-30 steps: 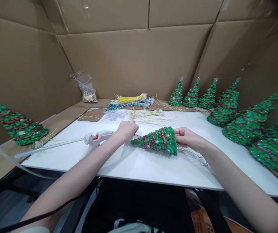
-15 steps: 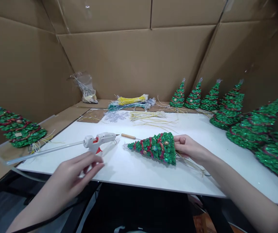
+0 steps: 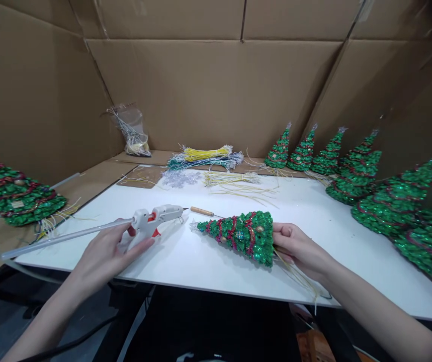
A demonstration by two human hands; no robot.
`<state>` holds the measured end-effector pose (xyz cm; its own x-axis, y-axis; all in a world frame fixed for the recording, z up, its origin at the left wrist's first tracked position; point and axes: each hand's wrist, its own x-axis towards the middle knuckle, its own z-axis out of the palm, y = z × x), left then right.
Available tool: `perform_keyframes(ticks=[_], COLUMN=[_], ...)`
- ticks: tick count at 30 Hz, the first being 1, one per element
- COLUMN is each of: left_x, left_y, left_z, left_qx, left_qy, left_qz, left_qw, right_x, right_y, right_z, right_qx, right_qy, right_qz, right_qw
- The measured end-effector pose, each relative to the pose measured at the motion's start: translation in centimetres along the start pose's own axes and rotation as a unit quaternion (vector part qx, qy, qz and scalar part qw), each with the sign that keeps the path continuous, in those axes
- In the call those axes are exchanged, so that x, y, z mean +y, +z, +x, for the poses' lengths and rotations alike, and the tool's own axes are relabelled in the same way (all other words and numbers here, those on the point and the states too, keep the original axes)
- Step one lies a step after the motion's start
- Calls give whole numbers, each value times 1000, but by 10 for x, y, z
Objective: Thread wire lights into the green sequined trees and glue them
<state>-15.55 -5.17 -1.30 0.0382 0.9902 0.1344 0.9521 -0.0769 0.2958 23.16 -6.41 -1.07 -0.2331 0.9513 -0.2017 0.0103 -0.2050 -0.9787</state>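
Note:
My right hand (image 3: 298, 250) grips the base of a green sequin Christmas tree (image 3: 240, 235) that lies on its side on the white board (image 3: 216, 261), tip pointing left. Thin yellow wires trail from its base under my hand. My left hand (image 3: 107, 253) closes around the handle of a white glue gun (image 3: 154, 219) with a red trigger and a long clear glue stick sticking out to the left. Just beyond the gun's nozzle lies a small awl with a wooden handle (image 3: 201, 211).
Several finished green trees (image 3: 355, 168) stand along the right side, and another tree (image 3: 15, 193) lies at the left. Bundles of yellow and silver wires (image 3: 204, 157), loose wires and a plastic bag (image 3: 132, 131) sit at the back. Cardboard walls enclose the bench.
My left hand left the awl by the tree tip, drew back toward me, then came up to grasp the glue gun's handle. The right hand kept hold of the tree.

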Motion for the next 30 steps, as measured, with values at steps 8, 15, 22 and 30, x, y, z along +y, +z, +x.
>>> perform_keyframes(ticks=[8, 15, 22, 30], left_x=[5, 4, 30, 51], left_y=[18, 6, -27, -41], left_z=[12, 5, -11, -14], left_qx=[-15, -12, -80, -94], left_qy=[35, 58, 56, 54], left_qz=[-43, -124, -233, -161], left_qw=[998, 990, 968, 981], right_x=[1, 3, 0, 3], right_y=[24, 51, 73, 80], right_z=[-1, 13, 31, 41], right_qx=[1, 25, 36, 27], right_qy=[3, -15, -25, -37], right_qz=[66, 94, 99, 97], right_qw=[998, 995, 994, 994])
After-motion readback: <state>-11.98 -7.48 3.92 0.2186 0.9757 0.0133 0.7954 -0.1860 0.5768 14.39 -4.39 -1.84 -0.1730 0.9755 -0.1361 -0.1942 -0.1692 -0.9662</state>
